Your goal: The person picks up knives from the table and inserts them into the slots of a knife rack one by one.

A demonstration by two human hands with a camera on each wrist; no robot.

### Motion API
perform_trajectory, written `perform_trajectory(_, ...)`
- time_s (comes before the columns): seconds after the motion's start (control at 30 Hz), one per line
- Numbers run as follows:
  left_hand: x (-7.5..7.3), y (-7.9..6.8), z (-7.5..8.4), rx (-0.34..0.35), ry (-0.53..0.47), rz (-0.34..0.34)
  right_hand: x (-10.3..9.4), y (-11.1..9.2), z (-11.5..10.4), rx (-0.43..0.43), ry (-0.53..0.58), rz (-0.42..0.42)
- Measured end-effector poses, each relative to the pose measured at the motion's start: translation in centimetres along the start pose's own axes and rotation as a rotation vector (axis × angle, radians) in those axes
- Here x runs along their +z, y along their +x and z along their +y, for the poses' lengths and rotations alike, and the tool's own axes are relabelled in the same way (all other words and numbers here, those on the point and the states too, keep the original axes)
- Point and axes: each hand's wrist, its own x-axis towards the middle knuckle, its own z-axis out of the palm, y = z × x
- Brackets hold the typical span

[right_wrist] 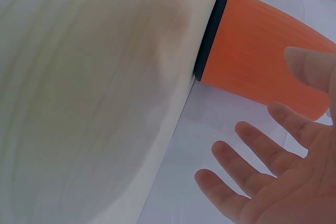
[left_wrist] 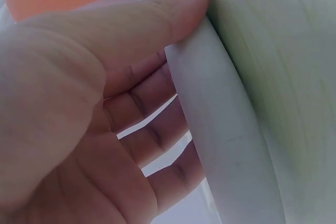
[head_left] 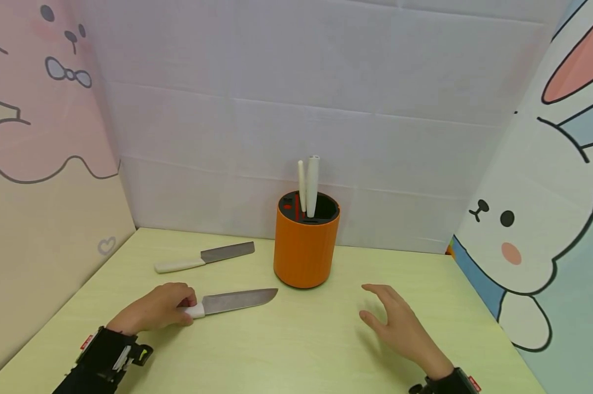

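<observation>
My left hand (head_left: 161, 307) pinches the white handle (left_wrist: 220, 114) of a kitchen knife (head_left: 239, 300) between thumb and fingers. The blade points right, low over the table, its tip in front of the orange knife block. Behind it lies a second knife, a cleaver with a squared blade (head_left: 227, 252) and white handle (head_left: 178, 265). My right hand (head_left: 400, 328) hovers over the table at the right, fingers spread and holding nothing. The orange knife block (head_left: 305, 251) stands upright at the back, with two white handles (head_left: 313, 186) rising from its black top.
The pale wooden table (head_left: 296, 355) ends at a white cloth wall (head_left: 296, 109) just behind the knife block. Cartoon-printed panels flank it, a pink one (head_left: 45, 109) on the left and one with a white rabbit (head_left: 533, 235) on the right.
</observation>
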Motion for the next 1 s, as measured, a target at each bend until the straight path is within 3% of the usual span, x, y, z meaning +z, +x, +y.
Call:
perform_trajectory(0.47,0.1,0.5,1.0,0.050,0.007,0.021,0.0,0.0,0.1,-0.004,0.002,-0.001)
perform_trajectory(0.7,0.8,1.1,1.8,0.086,0.008,0.028,0.0,0.0,0.1,-0.004,0.001,-0.002)
perform_trajectory(1.0,2.1,2.5,3.3,0.096,-0.015,-0.014,-0.1,0.3,-0.3,-0.010,-0.003,-0.006)
